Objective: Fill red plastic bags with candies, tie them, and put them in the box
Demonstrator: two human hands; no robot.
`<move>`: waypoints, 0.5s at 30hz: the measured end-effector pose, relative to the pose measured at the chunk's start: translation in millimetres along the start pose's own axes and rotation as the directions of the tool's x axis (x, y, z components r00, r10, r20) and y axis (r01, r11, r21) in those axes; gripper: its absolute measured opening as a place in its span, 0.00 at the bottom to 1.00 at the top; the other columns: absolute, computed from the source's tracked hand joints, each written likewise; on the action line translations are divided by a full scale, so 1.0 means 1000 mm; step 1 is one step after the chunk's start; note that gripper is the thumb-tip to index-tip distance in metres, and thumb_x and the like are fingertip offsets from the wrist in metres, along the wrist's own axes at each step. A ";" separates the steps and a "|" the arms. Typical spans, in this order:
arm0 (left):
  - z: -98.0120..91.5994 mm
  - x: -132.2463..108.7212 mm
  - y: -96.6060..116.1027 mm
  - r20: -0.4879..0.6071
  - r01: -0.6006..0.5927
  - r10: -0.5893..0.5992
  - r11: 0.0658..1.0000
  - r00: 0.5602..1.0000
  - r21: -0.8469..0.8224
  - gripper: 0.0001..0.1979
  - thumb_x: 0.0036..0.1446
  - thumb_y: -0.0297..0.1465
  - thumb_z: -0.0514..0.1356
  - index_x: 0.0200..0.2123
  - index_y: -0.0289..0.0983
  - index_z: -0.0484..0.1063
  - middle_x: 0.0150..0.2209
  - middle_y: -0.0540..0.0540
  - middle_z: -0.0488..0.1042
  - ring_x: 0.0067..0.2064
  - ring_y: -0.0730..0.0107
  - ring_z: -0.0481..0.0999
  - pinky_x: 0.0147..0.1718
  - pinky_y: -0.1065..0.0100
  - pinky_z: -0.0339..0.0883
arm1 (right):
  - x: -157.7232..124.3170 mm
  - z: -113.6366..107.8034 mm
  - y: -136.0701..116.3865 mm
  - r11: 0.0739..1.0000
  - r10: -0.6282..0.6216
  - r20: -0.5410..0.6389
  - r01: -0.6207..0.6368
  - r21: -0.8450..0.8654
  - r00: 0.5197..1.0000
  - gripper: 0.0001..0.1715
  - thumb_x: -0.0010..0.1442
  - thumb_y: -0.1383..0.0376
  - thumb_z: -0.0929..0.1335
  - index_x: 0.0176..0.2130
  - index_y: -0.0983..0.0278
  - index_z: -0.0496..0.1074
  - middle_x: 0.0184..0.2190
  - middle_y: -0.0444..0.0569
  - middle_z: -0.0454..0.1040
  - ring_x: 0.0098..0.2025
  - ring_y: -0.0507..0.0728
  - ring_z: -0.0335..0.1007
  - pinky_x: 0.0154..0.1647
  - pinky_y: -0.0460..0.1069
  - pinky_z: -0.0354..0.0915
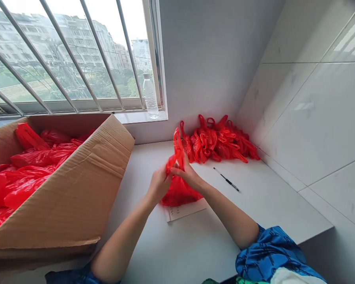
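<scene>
Both hands are closed on the top of a red plastic bag [182, 193] in the middle of the tabletop. My left hand [160, 182] pinches the gathered neck from the left side. My right hand [189, 172] grips it from the right, with its thumb across the plastic and a handle loop standing up above the fingers. The lower part of the bag bulges out below the hands; what is inside cannot be made out. Under its front edge lies a white notepad or sheet [186, 211] with small writing, partly covered by the bag.
A cardboard box [85, 185] full of red bags stands at the left. Several tied red bags [219, 140] are heaped against the back wall. A black pen [226, 180] lies right of the hands. On the sill of the barred window stands a clear bottle [150, 96].
</scene>
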State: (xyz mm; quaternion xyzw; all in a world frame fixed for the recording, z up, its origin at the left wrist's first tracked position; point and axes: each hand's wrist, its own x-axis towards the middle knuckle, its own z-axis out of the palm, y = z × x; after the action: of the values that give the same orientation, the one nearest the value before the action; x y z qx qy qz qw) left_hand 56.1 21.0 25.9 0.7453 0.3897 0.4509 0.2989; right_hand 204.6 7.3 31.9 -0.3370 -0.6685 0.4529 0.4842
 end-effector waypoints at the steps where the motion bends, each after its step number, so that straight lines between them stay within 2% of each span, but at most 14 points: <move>1: -0.001 0.000 0.000 0.036 -0.047 0.043 0.992 0.998 0.115 0.09 0.63 0.34 0.55 0.30 0.39 0.68 0.28 0.48 0.70 0.31 0.66 0.66 0.38 0.64 0.60 | -0.001 0.000 0.001 1.000 -0.011 0.009 0.012 -0.022 1.000 0.27 0.58 0.43 0.68 0.47 0.58 0.69 0.39 0.48 0.73 0.51 0.59 0.68 0.54 0.55 0.66; 3: -0.001 -0.001 0.002 0.099 -0.108 0.085 0.960 0.991 0.257 0.07 0.58 0.29 0.56 0.27 0.39 0.67 0.28 0.47 0.70 0.32 0.64 0.67 0.43 0.61 0.59 | -0.002 0.001 0.004 0.999 -0.021 -0.043 0.020 -0.028 0.999 0.24 0.59 0.44 0.69 0.45 0.58 0.71 0.38 0.47 0.73 0.50 0.60 0.68 0.55 0.56 0.64; 4: -0.001 -0.001 0.004 0.121 -0.108 0.077 0.957 0.990 0.270 0.07 0.57 0.28 0.56 0.27 0.39 0.66 0.27 0.46 0.70 0.32 0.63 0.68 0.44 0.59 0.59 | -0.001 0.002 0.006 0.999 -0.020 -0.083 0.018 -0.030 0.996 0.22 0.61 0.45 0.68 0.41 0.59 0.72 0.36 0.47 0.73 0.47 0.60 0.69 0.53 0.55 0.65; 6: -0.001 0.000 0.009 0.173 -0.038 0.010 0.986 0.985 0.161 0.06 0.58 0.30 0.57 0.28 0.39 0.68 0.29 0.46 0.72 0.34 0.62 0.69 0.43 0.60 0.61 | 0.001 0.002 0.011 1.000 0.001 -0.194 -0.004 -0.017 0.981 0.24 0.64 0.44 0.64 0.32 0.60 0.70 0.29 0.45 0.70 0.38 0.57 0.69 0.45 0.52 0.66; 8: -0.003 0.000 0.012 0.251 0.117 -0.088 0.988 0.964 -0.101 0.05 0.59 0.33 0.60 0.33 0.38 0.70 0.32 0.45 0.73 0.35 0.63 0.71 0.40 0.63 0.63 | 0.003 0.002 0.015 0.999 0.038 -0.288 -0.033 0.023 0.957 0.28 0.64 0.42 0.63 0.27 0.60 0.67 0.24 0.44 0.67 0.31 0.55 0.66 0.35 0.50 0.65; 9: -0.004 0.001 0.013 0.297 0.215 -0.137 0.944 0.945 -0.249 0.07 0.58 0.35 0.62 0.35 0.37 0.71 0.34 0.46 0.74 0.36 0.64 0.72 0.39 0.65 0.64 | 0.004 0.001 0.017 0.998 0.057 -0.314 -0.042 0.055 0.948 0.28 0.63 0.41 0.63 0.26 0.60 0.67 0.23 0.43 0.66 0.29 0.55 0.65 0.32 0.50 0.64; 11: -0.009 0.001 0.013 0.387 0.397 -0.213 0.773 0.897 -0.495 0.12 0.56 0.36 0.65 0.40 0.37 0.71 0.36 0.46 0.74 0.38 0.66 0.74 0.40 0.66 0.66 | 0.006 0.001 0.020 0.985 0.109 -0.325 -0.059 0.160 0.939 0.29 0.61 0.39 0.64 0.28 0.60 0.69 0.22 0.44 0.68 0.28 0.55 0.66 0.29 0.49 0.64; 13: -0.013 0.002 0.010 0.463 0.521 -0.261 0.577 0.847 -0.629 0.15 0.55 0.35 0.67 0.44 0.39 0.70 0.36 0.47 0.75 0.38 0.67 0.75 0.41 0.66 0.67 | 0.007 0.003 0.022 0.946 0.201 -0.304 -0.104 0.308 0.931 0.31 0.60 0.37 0.64 0.28 0.61 0.70 0.20 0.45 0.69 0.28 0.56 0.68 0.29 0.49 0.65; 15: -0.016 0.002 0.006 0.520 0.600 -0.299 0.414 0.800 -0.685 0.16 0.53 0.32 0.67 0.44 0.41 0.68 0.35 0.49 0.75 0.39 0.67 0.76 0.40 0.67 0.68 | 0.007 0.005 0.023 0.879 0.301 -0.285 -0.149 0.452 0.910 0.33 0.59 0.36 0.64 0.26 0.62 0.70 0.19 0.45 0.69 0.28 0.56 0.70 0.29 0.50 0.66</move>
State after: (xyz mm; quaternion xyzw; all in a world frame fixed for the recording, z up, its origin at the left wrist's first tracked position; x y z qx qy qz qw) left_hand 44.1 21.3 38.1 0.4416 0.2656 0.3535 0.7807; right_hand 198.4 20.4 12.7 -0.3759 -0.4143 0.5735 0.5985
